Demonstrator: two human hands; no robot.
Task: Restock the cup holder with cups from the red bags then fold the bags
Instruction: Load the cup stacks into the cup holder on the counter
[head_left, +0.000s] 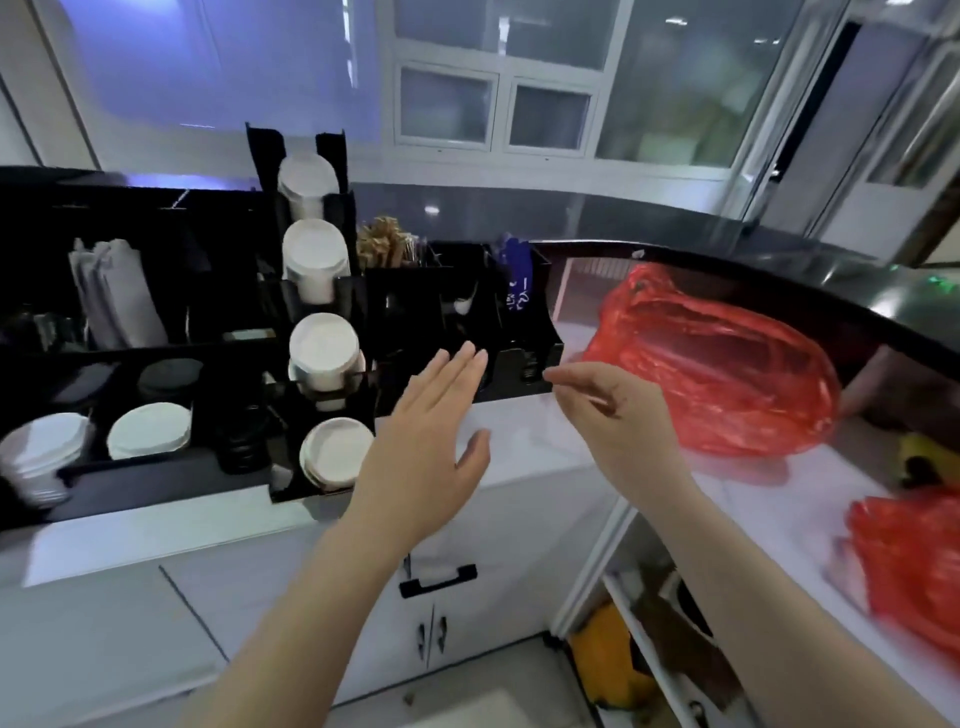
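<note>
bare white counter (524, 447) between black cup holder (332, 291) at left and red bag (727, 364) at right; second red bag (914, 566) blocks near right.

Cup holder (332, 332) stood on counter (524, 441), left side, w/ cup stacks (324, 353) in its slots front to back. Lid tray (150, 431) sat left of it. One bag (722, 364) lay on counter to the right, near back ledge; 2nd bag (909, 561) nearer, far right edge. Cabinet doors (467, 597) below counter.
</note>
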